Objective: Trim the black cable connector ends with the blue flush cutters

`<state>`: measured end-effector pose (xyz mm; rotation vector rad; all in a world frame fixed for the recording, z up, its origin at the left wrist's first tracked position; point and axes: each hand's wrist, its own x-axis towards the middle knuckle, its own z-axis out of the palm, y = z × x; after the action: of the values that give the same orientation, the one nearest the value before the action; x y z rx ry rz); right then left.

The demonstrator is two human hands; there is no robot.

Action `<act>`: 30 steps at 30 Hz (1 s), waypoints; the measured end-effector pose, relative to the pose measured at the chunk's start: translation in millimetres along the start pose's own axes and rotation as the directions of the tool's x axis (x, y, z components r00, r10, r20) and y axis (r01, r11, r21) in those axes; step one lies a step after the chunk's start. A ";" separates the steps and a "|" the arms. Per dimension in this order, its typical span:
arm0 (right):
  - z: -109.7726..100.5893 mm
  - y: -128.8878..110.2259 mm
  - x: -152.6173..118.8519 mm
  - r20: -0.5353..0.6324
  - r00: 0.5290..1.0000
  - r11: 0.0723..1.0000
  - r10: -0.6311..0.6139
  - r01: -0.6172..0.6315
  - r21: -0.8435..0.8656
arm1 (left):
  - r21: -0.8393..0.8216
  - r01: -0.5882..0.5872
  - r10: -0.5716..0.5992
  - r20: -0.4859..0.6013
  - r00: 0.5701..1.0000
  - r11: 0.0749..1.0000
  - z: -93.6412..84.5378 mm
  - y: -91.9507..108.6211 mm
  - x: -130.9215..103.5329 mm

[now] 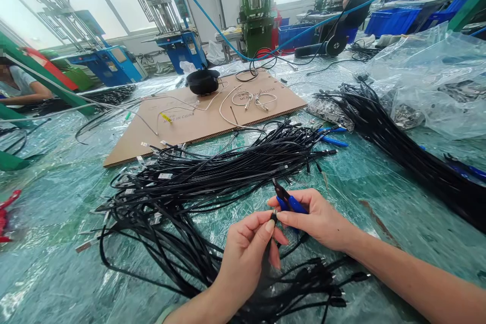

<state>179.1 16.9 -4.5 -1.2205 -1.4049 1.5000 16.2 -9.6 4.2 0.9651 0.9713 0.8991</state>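
On the near side, pinched black cable end (274, 217) in left hand (243, 250), held blue-handled cutters (295, 204) in right hand (322, 223); apparently needed steady pinch next.

The brown cardboard (205, 111) bears printed "MADE IN CHINA"; its other print is unclear.

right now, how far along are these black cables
Maybe done: the black cable bundle at right, laid straight. In hand: a small black plug between left hand and right hand, the latter also holding blue-handled cutters. Probably left: the tangled black cable heap, though nothing marks which is finished.
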 end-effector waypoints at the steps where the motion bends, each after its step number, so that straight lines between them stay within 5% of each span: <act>1: 0.2 -0.3 -0.1 0.009 1.000 1.000 0.014 -0.014 0.012 | 0.005 0.001 -0.001 -0.004 1.000 1.000 0.0 0.1 0.1; 30: -1.3 -4.2 -0.8 0.053 0.997 0.997 0.063 -0.065 0.030 | 0.011 0.063 -0.063 -0.007 0.998 0.998 0.7 1.5 -0.8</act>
<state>180.2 17.1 -0.1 -1.2249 -1.3822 1.6029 16.4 -10.1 6.0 0.9368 1.0078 0.8453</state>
